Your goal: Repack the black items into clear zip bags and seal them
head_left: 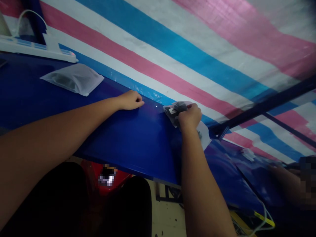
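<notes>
My left hand [131, 100] rests on the blue tabletop with its fingers curled in, and nothing shows in its grip. Farther right, near the table's back edge, my right hand [190, 116] is closed on a dark, soft-looking item [181, 106] with a white label. Translucent plastic from a frosted bag [205, 135] shows on both sides of that hand; whether the item is inside it I cannot tell. Left of my left hand lies another frosted zip bag [74, 79], flat, with something dark inside.
A white power strip [37, 49] with a plugged-in cable stands at the back left. Striped plastic sheeting [158, 62] hangs behind the table. A red stool [95, 179] is below the front edge. At right are a white cable [265, 214] and another person's blurred arm [286, 179].
</notes>
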Tool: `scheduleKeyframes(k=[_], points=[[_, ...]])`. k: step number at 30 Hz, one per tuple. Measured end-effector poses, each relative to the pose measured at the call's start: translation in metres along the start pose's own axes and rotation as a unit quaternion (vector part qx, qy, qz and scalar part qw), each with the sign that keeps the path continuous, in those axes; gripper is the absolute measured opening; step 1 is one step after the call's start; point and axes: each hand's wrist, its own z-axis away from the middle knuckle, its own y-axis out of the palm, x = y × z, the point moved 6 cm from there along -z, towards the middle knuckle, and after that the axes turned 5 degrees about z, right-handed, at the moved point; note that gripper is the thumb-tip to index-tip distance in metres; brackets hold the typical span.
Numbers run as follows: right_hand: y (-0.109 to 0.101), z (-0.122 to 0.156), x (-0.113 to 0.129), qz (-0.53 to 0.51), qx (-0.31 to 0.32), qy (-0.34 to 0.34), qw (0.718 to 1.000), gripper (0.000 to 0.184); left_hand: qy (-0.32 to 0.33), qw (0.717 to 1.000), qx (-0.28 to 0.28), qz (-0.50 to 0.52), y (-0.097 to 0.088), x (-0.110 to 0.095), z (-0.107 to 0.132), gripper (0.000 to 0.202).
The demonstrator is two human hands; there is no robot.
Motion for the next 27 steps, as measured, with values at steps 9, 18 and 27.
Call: scheduleKeyframes(k=[9, 18, 27], points=[[-0.021, 0.021, 0.062, -0.235, -0.102, -0.230, 0.939, 0.018, -0.110, 0.973, -0.057, 0.194, -0.001, 0.008, -0.004, 0.031], [0.001, 0.074, 0.123, -0.522, 0.277, -0.206, 0.780, 0.014, -0.185, 0.928, -0.073, 0.316, 0.003, 0.023, -0.005, 0.036], [0.027, 0.070, 0.106, -0.592, 0.383, -0.006, 0.709, 0.017, -0.094, 0.979, -0.012, 0.179, 0.008, -0.006, -0.005, 0.050]])
